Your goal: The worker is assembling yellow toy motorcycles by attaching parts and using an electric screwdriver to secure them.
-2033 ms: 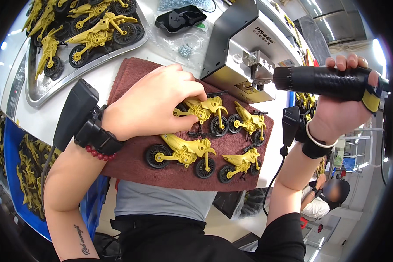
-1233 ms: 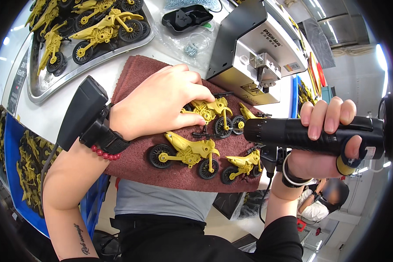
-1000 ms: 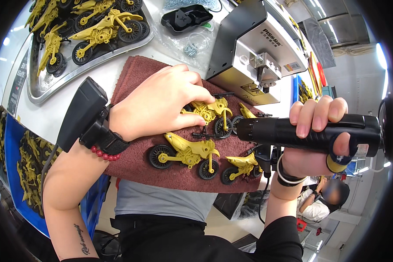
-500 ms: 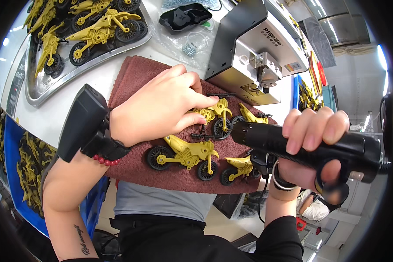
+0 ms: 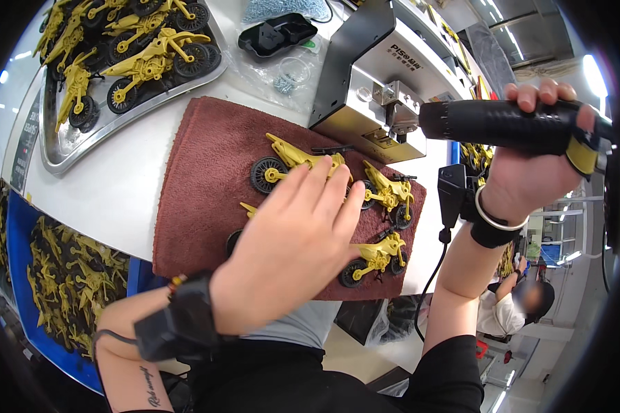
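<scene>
Four yellow plastic toy motorcycles with black wheels lie on their sides on a dark red-brown terry towel (image 5: pixel 207 179), spread over the near edge of a white worktable (image 5: pixel 124 186).

At far left, a shiny metal tray (image 5: pixel 83 148) holds a heap of similar yellow motorcycles (image 5: pixel 138 48), well apart from the hands. Below the table edge, a blue bin (image 5: pixel 21 234) holds more yellow parts.

Moving right, the left hand (image 5: pixel 289 255) lies flat and open, palm down, fingers spread and pointing up and to the right. It covers one motorcycle almost wholly, and its fingertips (image 5: pixel 331 189) rest on the upper left motorcycle (image 5: pixel 293 162), whose long axis runs left to right, front wheel at the left. It grips nothing.

Just right of the fingertips lies the upper right motorcycle (image 5: pixel 389 196); below it, the lower right motorcycle (image 5: pixel 375 258) sits near the towel's front edge.

Behind the towel stands a grey and black metal benchtop machine (image 5: pixel 372 76).

At right, the right hand (image 5: pixel 530 172) is closed around a black cylindrical electric screwdriver (image 5: pixel 503 124), held level, its tip pointing left and meeting the machine's small front fitting (image 5: pixel 399 113). The tool hangs above and to the right of the motorcycles, so they lie below and left of its tip. The left hand is the nearer one to them.
</scene>
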Tool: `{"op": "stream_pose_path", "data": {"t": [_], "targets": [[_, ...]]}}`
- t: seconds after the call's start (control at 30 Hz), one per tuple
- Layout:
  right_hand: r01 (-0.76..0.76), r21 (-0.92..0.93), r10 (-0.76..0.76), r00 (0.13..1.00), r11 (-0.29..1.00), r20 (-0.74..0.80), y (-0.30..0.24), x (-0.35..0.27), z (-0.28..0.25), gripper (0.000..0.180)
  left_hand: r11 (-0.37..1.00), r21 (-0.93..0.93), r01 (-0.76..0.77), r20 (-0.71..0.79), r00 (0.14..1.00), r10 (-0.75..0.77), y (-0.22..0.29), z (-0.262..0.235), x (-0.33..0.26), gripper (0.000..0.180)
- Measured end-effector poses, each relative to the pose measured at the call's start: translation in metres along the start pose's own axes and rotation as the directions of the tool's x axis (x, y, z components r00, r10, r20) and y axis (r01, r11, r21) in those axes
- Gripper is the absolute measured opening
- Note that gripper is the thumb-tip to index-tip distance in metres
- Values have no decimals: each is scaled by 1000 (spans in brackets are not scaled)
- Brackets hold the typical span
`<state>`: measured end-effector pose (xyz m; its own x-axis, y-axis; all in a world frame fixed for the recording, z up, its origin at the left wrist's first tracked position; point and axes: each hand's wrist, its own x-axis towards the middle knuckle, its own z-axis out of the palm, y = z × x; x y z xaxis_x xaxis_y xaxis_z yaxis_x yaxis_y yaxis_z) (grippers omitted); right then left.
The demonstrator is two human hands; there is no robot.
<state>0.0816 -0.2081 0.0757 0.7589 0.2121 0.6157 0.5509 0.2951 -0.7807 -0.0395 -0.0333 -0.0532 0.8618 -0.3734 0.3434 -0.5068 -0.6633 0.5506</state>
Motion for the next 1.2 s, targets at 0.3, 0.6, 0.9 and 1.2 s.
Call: {"op": "stream_pose_path", "data": {"t": [0.3, 0.6, 0.9, 1.2], "targets": [[-156, -34, 158, 986, 987, 61, 2, -8, 12, 28, 989, -8, 147, -19, 989, -147, 6, 33, -10, 85], [-251, 181, 182, 926, 951, 331, 22, -43, 62, 40, 978, 5, 208, -11, 978, -208, 9, 38, -11, 80], [-252, 137, 178, 897, 958, 405, 49, -46, 69, 40, 979, 98, 177, -61, 983, -171, 12, 46, -18, 82], [-343, -133, 368, 845, 930, 388, 33, -53, 89, 40, 985, 9, 172, -141, 975, -169, 8, 53, -18, 75]]}}
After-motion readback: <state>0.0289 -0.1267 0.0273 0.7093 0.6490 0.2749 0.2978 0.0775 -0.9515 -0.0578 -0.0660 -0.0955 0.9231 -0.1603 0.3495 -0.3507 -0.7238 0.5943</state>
